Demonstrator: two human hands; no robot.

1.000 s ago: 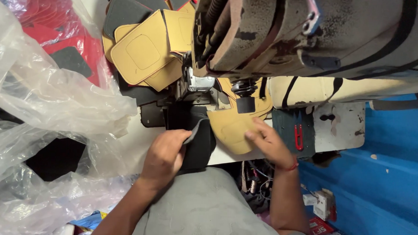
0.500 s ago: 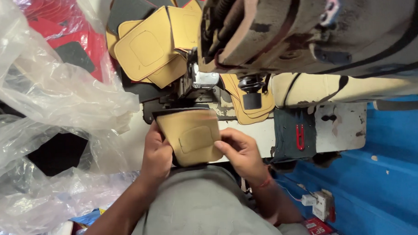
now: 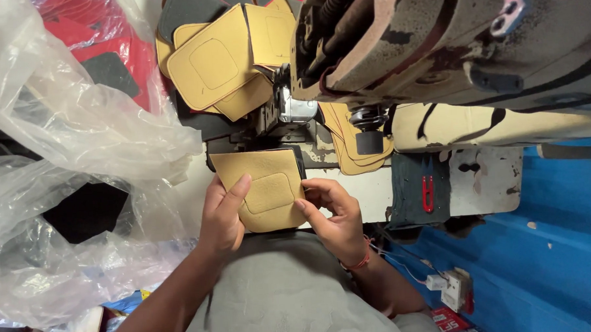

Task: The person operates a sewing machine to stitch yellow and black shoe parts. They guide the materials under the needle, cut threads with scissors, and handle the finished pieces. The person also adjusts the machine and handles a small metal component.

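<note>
A tan padded panel (image 3: 265, 187), stitched with a raised square at its middle, is held between two bare hands just in front of the body, above a lap clothed in grey fabric (image 3: 280, 297). The left hand (image 3: 222, 214) is closed on the panel's left edge, thumb laid flat across the face and fingers hidden behind. The right hand (image 3: 330, 214), a red thread at its wrist, is pinched on the lower right corner with curled fingertips. Both hands are touching the panel, one at either side, so neither is seen to be nearer.

The panel is held roughly flat toward the camera, its wider end pointing away from the body toward the sewing machine's needle area (image 3: 287, 110), which lies directly beyond its far edge. A dark piece (image 3: 300, 160) is seen just behind the panel's upper right corner; whether the two are joined cannot be told. Both rest at the near edge of the white counter (image 3: 375, 189).

Beyond the needle, a heap of finished tan panels (image 3: 217, 67) is piled. Crumpled clear plastic sheeting (image 3: 71, 128) is spread at the left, and a blue surface (image 3: 547, 242) is seen at the right.
</note>
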